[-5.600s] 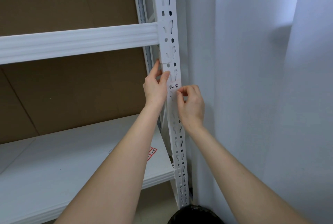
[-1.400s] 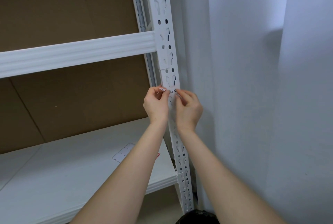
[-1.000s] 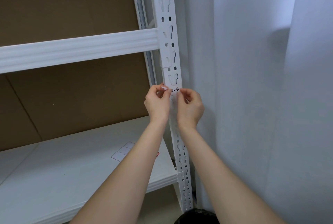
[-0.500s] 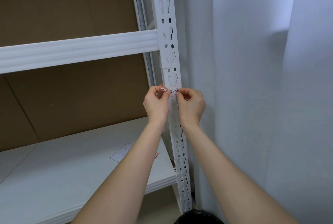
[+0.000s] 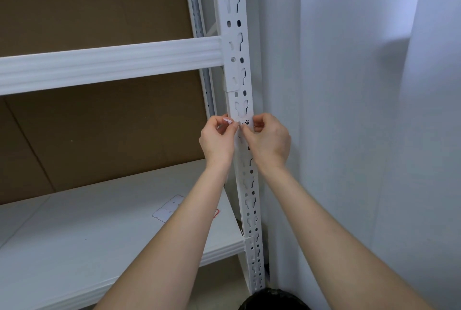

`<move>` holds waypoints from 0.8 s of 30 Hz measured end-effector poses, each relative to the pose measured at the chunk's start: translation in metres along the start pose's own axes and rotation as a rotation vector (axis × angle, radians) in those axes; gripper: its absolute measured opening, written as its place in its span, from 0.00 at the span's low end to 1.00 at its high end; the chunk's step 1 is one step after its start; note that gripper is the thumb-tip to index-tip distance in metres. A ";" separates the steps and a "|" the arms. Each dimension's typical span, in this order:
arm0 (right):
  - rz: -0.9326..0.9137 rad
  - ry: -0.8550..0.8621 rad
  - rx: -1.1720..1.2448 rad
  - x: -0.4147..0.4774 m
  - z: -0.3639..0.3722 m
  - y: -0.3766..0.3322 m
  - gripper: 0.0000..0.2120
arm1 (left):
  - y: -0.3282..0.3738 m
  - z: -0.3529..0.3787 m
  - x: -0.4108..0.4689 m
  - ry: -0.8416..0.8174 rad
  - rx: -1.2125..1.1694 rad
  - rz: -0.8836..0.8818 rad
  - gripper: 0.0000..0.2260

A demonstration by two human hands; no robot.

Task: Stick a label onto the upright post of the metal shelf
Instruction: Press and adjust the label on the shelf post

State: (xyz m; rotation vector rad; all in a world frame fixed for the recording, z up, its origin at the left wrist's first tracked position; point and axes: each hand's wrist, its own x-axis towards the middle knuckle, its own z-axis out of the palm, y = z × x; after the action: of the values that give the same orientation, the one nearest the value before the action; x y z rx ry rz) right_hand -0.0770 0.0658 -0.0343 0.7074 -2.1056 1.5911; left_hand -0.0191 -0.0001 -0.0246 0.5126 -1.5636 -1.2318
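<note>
The left hand [image 5: 216, 140] has dropped from higher on the post [image 5: 236, 35] to join the right hand [image 5: 270, 140]. Both now pinch the label [image 5: 245, 122] with curled fingers against the post's front, so it is probably almost stuck.

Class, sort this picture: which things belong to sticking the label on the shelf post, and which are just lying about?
In the job: label, pinched at the upright post by the left hand and right hand.

Lying about: white cut-out sheet and red-edged sticker on the lower shelf; cardboard behind; dark object at the bottom edge.
</note>
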 end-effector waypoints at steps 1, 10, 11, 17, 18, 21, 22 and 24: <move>-0.004 0.001 -0.012 0.001 0.000 0.001 0.10 | 0.000 0.000 0.000 0.004 0.000 0.000 0.10; -0.054 -0.018 -0.125 0.000 0.000 -0.001 0.11 | 0.006 -0.001 -0.002 0.032 0.007 0.031 0.11; -0.055 -0.018 -0.132 0.000 0.000 -0.002 0.11 | 0.006 -0.001 -0.001 0.032 0.010 0.035 0.10; -0.074 -0.008 -0.160 -0.002 0.000 -0.004 0.11 | 0.005 0.001 -0.001 0.047 0.017 0.043 0.11; -0.079 0.000 -0.161 -0.003 0.000 -0.004 0.11 | 0.005 0.001 -0.002 0.051 0.022 0.044 0.11; -0.099 0.000 -0.165 -0.004 -0.001 -0.003 0.10 | 0.005 0.001 -0.002 0.051 0.034 0.044 0.11; -0.107 -0.007 -0.155 -0.003 -0.002 -0.002 0.10 | 0.005 0.001 -0.002 0.046 0.034 0.042 0.11; -0.103 -0.029 -0.132 0.000 -0.005 0.000 0.10 | 0.005 0.000 -0.001 0.037 0.041 0.038 0.10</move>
State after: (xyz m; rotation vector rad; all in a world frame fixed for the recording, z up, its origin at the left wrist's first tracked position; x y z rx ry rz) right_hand -0.0768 0.0707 -0.0336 0.7845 -2.1350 1.3815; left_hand -0.0177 0.0033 -0.0207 0.5274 -1.5627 -1.1577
